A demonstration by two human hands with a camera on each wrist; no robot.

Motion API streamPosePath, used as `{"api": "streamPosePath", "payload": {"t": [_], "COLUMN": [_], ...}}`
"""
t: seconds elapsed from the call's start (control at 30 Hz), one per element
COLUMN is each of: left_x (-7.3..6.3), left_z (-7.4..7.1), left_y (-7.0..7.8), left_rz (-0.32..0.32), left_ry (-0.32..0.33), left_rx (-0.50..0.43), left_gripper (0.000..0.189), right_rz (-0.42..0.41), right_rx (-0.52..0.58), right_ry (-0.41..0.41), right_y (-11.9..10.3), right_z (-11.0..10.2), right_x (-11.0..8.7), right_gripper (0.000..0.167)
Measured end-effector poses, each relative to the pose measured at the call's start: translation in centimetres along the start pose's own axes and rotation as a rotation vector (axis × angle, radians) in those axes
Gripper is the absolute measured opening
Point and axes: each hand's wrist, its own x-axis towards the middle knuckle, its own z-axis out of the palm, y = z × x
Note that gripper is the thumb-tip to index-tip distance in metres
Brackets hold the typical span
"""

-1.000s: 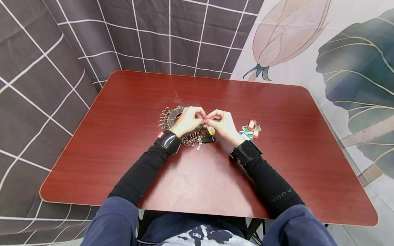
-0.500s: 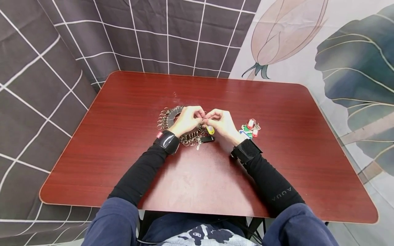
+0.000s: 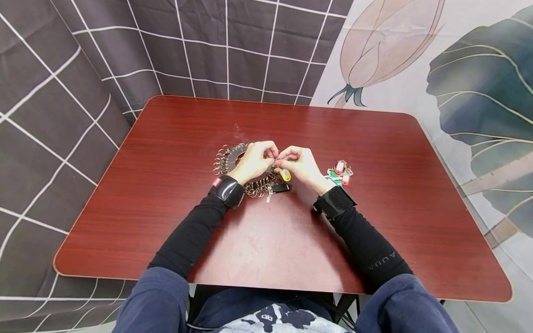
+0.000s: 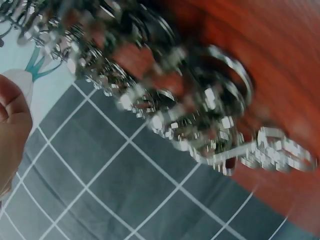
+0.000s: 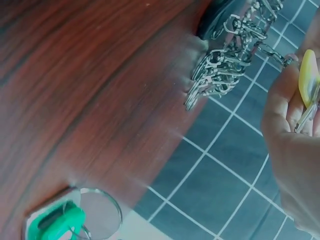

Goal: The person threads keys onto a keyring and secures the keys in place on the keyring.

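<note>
Landmark: grey ring (image 3: pixel 231 161), lying on the red-brown counter (image 3: pixel 266 249), with metal clips (image 5: pixel 220 70) hung all round it.

Both hands work at the right side of the ring, fingertips meeting just above its edge.

Left-hand grip (image 3: pixel 255 163): narrow pinch, thumb against forefinger, reaching over the ring and hiding part of it. Looks to be on one clip (image 5: pixel 272 53) that runs out from the ring to the fingertips; exact contact too small to tell.

Right-hand grip (image 3: pixel 304 170): narrow, fingers curled, holding the yellow tag (image 3: pixel 285 175). Tag sits just right of the ring, below the fingertips in head view; right wrist view has it against the curled fingers, with a metal piece (image 5: pixel 309 114) beside it. Can't tell whether tag and clip are joined.

Black tag (image 3: pixel 281 188): just beside the ring, at its near right edge. Silver key (image 3: pixel 269 196): same edge, nearer the person.

Two red tags (image 3: pixel 340 167), a green tag (image 5: pixel 65 223) and a blue tag (image 3: pixel 332 181): bunched well right of the ring.

Left wrist view is blurred.
</note>
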Motion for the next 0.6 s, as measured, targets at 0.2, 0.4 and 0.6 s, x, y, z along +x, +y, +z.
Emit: {"api": "streamPosePath", "payload": {"t": [0.2, 0.4, 0.6], "left_x": [-0.03, -0.19, -0.22], "left_z": [0.07, -0.11, 0.11], "left_y": [-0.21, 0.11, -0.13], "left_rz": [-0.064, 0.018, 0.013], "left_ry": [-0.013, -0.03, 0.01], "left_rx": [-0.03, -0.007, -0.021], "left_gripper": [0.016, 0.014, 0.013], "right_rz": [-0.027, 0.009, 0.0], "right_rx": [-0.07, -0.068, -0.06], "right_ry": [0.003, 0.025, 0.026], "right_y": [-0.06, -0.14, -0.19], "right_z": [0.1, -0.02, 0.12], "right_x": [0.03, 0.16, 0.05], "right_gripper": [0.015, 0.014, 0.014]}}
